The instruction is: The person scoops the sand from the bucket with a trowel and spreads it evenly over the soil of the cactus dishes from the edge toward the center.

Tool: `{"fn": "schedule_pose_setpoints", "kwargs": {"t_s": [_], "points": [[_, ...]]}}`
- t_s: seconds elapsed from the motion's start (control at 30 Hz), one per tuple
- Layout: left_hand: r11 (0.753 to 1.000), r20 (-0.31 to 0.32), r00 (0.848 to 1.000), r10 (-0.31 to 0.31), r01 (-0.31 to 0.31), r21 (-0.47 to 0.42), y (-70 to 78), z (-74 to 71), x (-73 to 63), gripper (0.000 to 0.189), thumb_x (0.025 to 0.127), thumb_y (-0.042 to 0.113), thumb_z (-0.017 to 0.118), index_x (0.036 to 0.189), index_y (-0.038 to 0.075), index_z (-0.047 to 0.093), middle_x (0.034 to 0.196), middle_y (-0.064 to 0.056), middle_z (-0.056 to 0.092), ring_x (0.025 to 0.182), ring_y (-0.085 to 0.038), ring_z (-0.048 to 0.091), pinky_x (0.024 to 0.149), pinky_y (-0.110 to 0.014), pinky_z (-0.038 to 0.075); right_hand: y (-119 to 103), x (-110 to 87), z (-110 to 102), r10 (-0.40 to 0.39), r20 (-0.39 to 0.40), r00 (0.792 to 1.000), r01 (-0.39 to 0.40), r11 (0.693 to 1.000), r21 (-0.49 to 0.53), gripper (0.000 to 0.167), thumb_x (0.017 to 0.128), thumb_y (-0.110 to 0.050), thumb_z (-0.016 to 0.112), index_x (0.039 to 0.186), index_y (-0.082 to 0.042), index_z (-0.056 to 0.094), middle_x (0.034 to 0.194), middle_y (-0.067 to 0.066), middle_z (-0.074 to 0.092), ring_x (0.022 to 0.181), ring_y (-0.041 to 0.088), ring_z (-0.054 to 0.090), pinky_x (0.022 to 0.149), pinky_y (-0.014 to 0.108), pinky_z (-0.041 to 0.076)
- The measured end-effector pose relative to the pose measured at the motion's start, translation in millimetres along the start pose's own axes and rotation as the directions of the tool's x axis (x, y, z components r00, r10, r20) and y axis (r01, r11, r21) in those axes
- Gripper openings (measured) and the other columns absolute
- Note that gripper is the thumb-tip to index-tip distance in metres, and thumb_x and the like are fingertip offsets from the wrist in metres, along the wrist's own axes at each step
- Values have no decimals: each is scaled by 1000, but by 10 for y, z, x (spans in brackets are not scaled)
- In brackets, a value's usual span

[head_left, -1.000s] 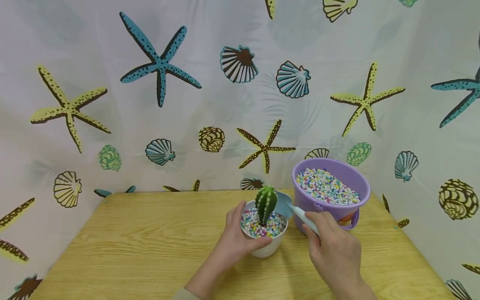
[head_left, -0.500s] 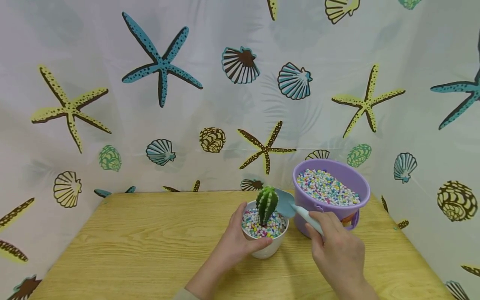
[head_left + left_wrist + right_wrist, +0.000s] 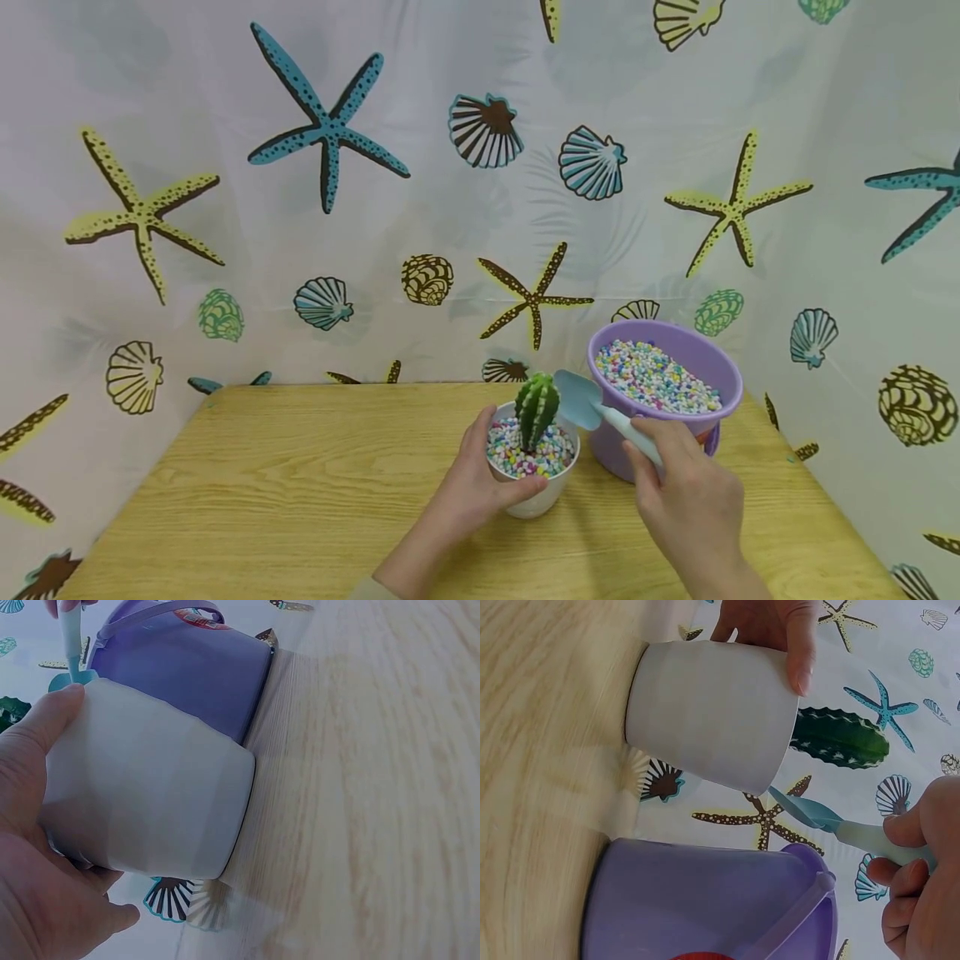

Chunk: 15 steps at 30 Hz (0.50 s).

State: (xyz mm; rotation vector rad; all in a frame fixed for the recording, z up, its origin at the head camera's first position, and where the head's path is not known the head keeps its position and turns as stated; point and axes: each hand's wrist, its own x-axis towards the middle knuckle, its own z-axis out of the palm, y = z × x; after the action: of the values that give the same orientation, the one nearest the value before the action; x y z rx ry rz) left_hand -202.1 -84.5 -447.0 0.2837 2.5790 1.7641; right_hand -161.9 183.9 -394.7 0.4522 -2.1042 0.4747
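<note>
A green cactus (image 3: 537, 410) stands upright in a white pot (image 3: 534, 502) whose top is covered with multicoloured pebbles (image 3: 517, 458). My left hand (image 3: 480, 483) grips the pot from the left, thumb at the near rim and fingers round the far side. In my right hand (image 3: 690, 492) is the handle of a small light-blue shovel (image 3: 577, 398). Its blade hovers by the pot's right rim, between the cactus and the purple bucket (image 3: 622, 446). In the right wrist view the shovel blade (image 3: 802, 808) lies close to the pot's rim; contact is unclear.
The purple bucket, behind and right of the pot, holds many pebbles (image 3: 656, 377) like those in the pot; its handle hangs at the front. A wooden table (image 3: 300, 483) lies below, with a shell-and-starfish curtain (image 3: 420, 200) behind and at both sides.
My right hand has drawn the shovel slightly right and back, so its blade has shifted from over the pot's edge toward the bucket. My left hand still holds the pot in place.
</note>
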Motion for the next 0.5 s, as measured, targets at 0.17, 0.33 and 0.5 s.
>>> {"fn": "schedule_pose_setpoints", "kwargs": {"t_s": [0.17, 0.33, 0.5], "points": [[1000, -5, 1000, 16, -16, 5, -14, 6, 1, 128, 82, 42, 100, 175, 8, 20, 168, -28, 35, 151, -48, 43, 124, -67, 34, 32, 29, -28, -14, -29, 999, 14, 1000, -1, 30, 89, -15, 89, 117, -10, 76, 101, 5, 80, 64, 20, 73, 42, 28, 43], [1000, -3, 1000, 28, -28, 9, -19, 6, 7, 127, 82, 42, 100, 175, 7, 20, 167, -28, 36, 150, -48, 45, 124, -66, 35, 49, 62, -73, -9, -36, 999, 10, 1000, 5, 32, 88, -13, 89, 117, -10, 77, 101, 6, 80, 63, 18, 71, 41, 27, 42], [1000, 2, 1000, 24, -24, 11, -15, 2, 5, 127, 82, 42, 100, 175, 8, 20, 169, -28, 34, 151, -49, 44, 123, -67, 35, 51, 103, -127, 15, -13, 1000, -15, 1000, 3, 32, 88, -11, 90, 117, -8, 76, 97, 6, 78, 60, 12, 63, 41, 24, 38]]}}
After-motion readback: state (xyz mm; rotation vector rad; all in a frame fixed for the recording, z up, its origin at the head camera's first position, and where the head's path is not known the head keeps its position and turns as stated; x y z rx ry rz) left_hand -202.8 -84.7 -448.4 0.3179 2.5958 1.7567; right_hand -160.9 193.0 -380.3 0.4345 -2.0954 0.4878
